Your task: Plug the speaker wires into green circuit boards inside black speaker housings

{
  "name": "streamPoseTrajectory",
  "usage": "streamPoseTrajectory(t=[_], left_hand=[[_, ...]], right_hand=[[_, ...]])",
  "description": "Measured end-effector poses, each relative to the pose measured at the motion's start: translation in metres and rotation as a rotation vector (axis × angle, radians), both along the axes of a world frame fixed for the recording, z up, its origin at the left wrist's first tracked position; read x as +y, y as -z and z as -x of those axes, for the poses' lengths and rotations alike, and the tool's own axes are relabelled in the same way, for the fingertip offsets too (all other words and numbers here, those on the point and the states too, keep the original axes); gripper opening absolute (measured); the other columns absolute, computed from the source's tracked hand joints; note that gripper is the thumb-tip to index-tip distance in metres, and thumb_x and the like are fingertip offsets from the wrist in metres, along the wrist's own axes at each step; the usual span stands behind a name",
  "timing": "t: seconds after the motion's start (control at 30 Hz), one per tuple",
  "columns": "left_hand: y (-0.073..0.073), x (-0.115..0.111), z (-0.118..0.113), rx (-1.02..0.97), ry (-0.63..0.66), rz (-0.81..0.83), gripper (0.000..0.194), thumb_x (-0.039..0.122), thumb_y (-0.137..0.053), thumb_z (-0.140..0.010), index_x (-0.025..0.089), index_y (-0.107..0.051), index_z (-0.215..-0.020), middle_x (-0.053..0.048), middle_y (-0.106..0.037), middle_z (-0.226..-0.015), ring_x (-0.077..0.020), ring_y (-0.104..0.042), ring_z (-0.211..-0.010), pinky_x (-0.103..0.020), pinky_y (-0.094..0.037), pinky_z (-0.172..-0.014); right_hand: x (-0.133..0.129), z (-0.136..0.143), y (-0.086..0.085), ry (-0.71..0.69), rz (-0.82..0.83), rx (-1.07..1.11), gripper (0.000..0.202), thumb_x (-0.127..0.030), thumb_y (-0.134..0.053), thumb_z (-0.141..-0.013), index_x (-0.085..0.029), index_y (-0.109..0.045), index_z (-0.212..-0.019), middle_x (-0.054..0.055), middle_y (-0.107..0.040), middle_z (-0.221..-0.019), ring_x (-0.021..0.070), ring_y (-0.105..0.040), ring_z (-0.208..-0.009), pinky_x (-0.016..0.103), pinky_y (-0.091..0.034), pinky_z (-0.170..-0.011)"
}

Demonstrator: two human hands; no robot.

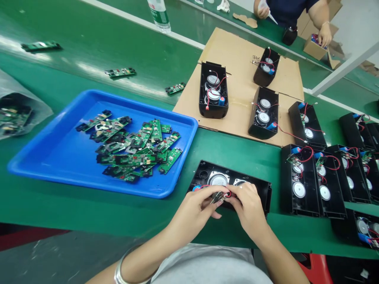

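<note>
Right in front of me a black speaker housing [251, 176] lies open side up on the green bench, with two round speakers [218, 179] inside, the second partly covered by my fingers. Above its near edge my left hand [192, 209] is closed around a small circuit board [217, 197]. My right hand [250, 203] pinches the end of a red wire [228, 194] against that board. Whether its plug is seated cannot be seen behind the fingers. A blue cylindrical part [196, 188] sits at the housing's left end.
To the left, a blue tray [59, 173] holds a pile of circuit boards [136, 146]. Several more housings [213, 90] stand on cardboard [233, 51] and along the right. Loose boards [121, 72] lie behind the tray, near a bottle [160, 15]. A co-worker [291, 12] works across the bench.
</note>
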State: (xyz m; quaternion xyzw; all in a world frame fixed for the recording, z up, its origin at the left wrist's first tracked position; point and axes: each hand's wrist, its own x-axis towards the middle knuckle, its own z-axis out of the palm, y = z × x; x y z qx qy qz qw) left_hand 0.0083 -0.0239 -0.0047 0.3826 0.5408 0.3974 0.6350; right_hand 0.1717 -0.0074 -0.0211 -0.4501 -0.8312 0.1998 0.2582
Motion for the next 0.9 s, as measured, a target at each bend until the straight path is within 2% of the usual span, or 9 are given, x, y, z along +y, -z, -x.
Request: streamPoseTrajectory(t=[0.1, 0.2, 0.33, 0.43, 0.53, 0.6, 0.73, 0.8, 0.9], left_hand=[[-0.003, 0.001, 0.0, -0.018, -0.015, 0.013, 0.021, 0.024, -0.061, -0.071, 0.021, -0.072, -0.089, -0.001, -0.073, -0.092, -0.0203, -0.071, -0.071, -0.029, -0.063, -0.06], [-0.006, 0.0, 0.0, 0.002, -0.054, 0.012, 0.021, 0.023, -0.064, -0.07, 0.022, -0.069, -0.091, 0.0, -0.074, -0.092, -0.0214, -0.073, -0.075, -0.029, -0.062, -0.067], [-0.008, -0.003, 0.003, 0.114, -0.087, -0.011, 0.024, 0.025, -0.065, -0.071, 0.023, -0.066, -0.095, 0.001, -0.075, -0.083, -0.0209, -0.073, -0.073, -0.025, -0.06, -0.069], [-0.008, -0.005, 0.004, 0.176, -0.094, -0.021, 0.025, 0.027, -0.065, -0.071, 0.023, -0.064, -0.096, 0.0, -0.075, -0.085, -0.0218, -0.073, -0.075, -0.025, -0.06, -0.07], [-0.006, -0.006, 0.004, 0.19, -0.092, -0.026, 0.027, 0.029, -0.065, -0.071, 0.022, -0.062, -0.097, 0.0, -0.074, -0.089, -0.0228, -0.073, -0.074, -0.027, -0.06, -0.07], [-0.005, -0.006, 0.005, 0.207, -0.099, -0.039, 0.028, 0.032, -0.065, -0.071, 0.023, -0.061, -0.098, -0.001, -0.074, -0.089, -0.0231, -0.073, -0.075, -0.028, -0.06, -0.07], [-0.007, -0.007, 0.007, 0.264, -0.145, -0.044, 0.03, 0.034, -0.065, -0.071, 0.023, -0.059, -0.099, -0.002, -0.075, -0.092, -0.0238, -0.073, -0.081, -0.03, -0.059, -0.075], [-0.009, -0.007, 0.009, 0.277, -0.172, -0.045, 0.031, 0.034, -0.066, -0.07, 0.023, -0.059, -0.099, -0.002, -0.075, -0.093, -0.0241, -0.072, -0.084, -0.03, -0.059, -0.077], [-0.01, -0.009, 0.011, 0.315, -0.209, -0.056, 0.032, 0.035, -0.066, -0.069, 0.022, -0.059, -0.098, -0.003, -0.074, -0.093, -0.0245, -0.072, -0.084, -0.031, -0.06, -0.076]], right_hand=[[0.002, -0.002, -0.002, 0.028, 0.023, 0.012, 0.025, -0.033, -0.044, -0.096, -0.016, -0.063, -0.1, 0.004, -0.065, -0.074, 0.018, -0.056, -0.068, 0.033, -0.044, -0.064], [0.004, -0.008, -0.006, 0.098, 0.033, 0.05, 0.03, -0.038, -0.053, -0.091, -0.016, -0.06, -0.11, 0.007, -0.068, -0.086, 0.0204, -0.06, -0.074, 0.035, -0.049, -0.068], [0.006, -0.015, -0.008, 0.221, 0.069, 0.182, 0.022, -0.026, -0.053, -0.09, -0.019, -0.062, -0.108, 0.007, -0.069, -0.094, 0.0188, -0.062, -0.075, 0.033, -0.053, -0.07], [0.009, -0.014, -0.008, 0.237, 0.247, 0.279, 0.026, -0.02, -0.055, -0.085, -0.02, -0.064, -0.11, 0.006, -0.07, -0.095, 0.0152, -0.062, -0.065, 0.028, -0.053, -0.061], [0.014, -0.009, -0.008, 0.167, 0.431, 0.395, 0.018, -0.02, -0.057, -0.082, -0.021, -0.07, -0.094, 0.006, -0.07, -0.103, 0.0181, -0.066, -0.082, 0.027, -0.053, -0.065], [0.017, -0.008, -0.008, 0.157, 0.568, 0.493, 0.013, -0.022, -0.059, -0.081, -0.021, -0.071, -0.081, 0.006, -0.071, -0.098, 0.0193, -0.065, -0.087, 0.028, -0.052, -0.068], [0.018, -0.014, -0.007, 0.194, 0.841, 0.681, 0.011, -0.029, -0.059, -0.079, -0.02, -0.067, -0.079, 0.003, -0.071, -0.08, 0.0135, -0.062, -0.065, 0.024, -0.048, -0.057], [0.017, -0.016, -0.006, 0.212, 0.84, 0.709, 0.012, -0.026, -0.06, -0.076, -0.021, -0.066, -0.085, 0.003, -0.071, -0.088, 0.0126, -0.061, -0.069, 0.024, -0.048, -0.06], [0.015, -0.012, -0.007, 0.225, 0.734, 0.606, 0.028, -0.02, -0.062, -0.073, -0.023, -0.066, -0.1, 0.002, -0.07, -0.094, 0.0122, -0.058, -0.068, 0.026, -0.047, -0.064]])
